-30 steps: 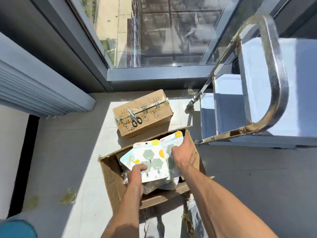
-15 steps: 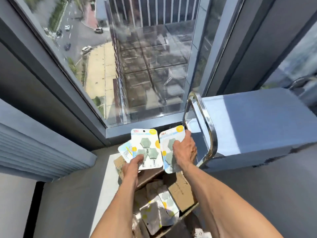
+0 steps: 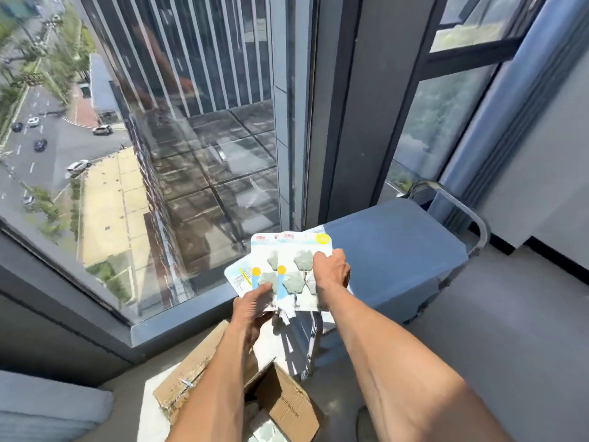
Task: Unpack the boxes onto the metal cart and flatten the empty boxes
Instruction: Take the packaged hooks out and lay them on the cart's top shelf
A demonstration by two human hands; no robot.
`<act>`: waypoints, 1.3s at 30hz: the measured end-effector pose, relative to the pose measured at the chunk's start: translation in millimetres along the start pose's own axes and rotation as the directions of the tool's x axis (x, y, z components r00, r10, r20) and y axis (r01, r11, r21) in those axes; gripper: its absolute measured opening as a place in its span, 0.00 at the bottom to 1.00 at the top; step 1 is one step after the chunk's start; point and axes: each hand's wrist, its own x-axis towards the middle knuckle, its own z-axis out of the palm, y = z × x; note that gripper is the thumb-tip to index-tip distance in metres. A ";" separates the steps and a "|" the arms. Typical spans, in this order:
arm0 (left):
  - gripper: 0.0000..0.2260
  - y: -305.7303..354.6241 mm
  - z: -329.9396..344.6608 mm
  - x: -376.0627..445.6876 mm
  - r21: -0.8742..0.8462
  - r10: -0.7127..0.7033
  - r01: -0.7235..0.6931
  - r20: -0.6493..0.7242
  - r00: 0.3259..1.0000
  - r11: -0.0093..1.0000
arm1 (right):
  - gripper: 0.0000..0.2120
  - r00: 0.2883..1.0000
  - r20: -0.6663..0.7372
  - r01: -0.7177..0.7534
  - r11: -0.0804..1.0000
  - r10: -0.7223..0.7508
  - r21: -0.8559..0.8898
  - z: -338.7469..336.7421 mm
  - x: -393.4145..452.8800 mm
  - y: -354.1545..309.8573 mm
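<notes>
A: What do the hands hold?
B: The left hand (image 3: 251,309) and right hand (image 3: 331,272) each grip hook packs (image 3: 288,271), fanned at the near left edge of the metal cart (image 3: 398,250).
A: What has changed?
B: A second ago the packs sat low in the open box (image 3: 280,406); now raised, they are ready to set down.

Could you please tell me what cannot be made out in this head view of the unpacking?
- Open cardboard box: its contents are mostly hidden by the left forearm and the bottom edge.
- Hook packs: their count is unclear, as they overlap and the left hand and right hand cover parts; the print is too small.
- Metal cart: its lower shelves are hidden beneath its top.
</notes>
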 end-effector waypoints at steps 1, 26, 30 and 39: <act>0.17 -1.2 19.2 8.0 0.031 0.000 0.000 0.006 1.000 1.000 | 0.17 1.000 -0.012 -0.019 1.000 0.019 0.010 -10.9 15.3 0.2; 0.16 -98.9 219.8 327.7 0.379 0.069 0.197 -0.584 0.809 0.904 | 0.15 1.000 0.006 -0.017 0.894 0.023 -0.449 33.7 442.9 78.4; 0.14 -90.6 202.7 335.8 0.576 0.192 0.299 -0.640 0.744 0.761 | 0.26 0.998 0.005 0.051 0.816 -0.058 -0.576 58.2 449.0 76.4; 0.03 -65.6 205.3 332.5 0.716 0.448 0.106 -0.537 0.715 0.690 | 0.21 0.684 0.651 0.715 0.479 -0.329 -0.510 106.5 409.3 87.3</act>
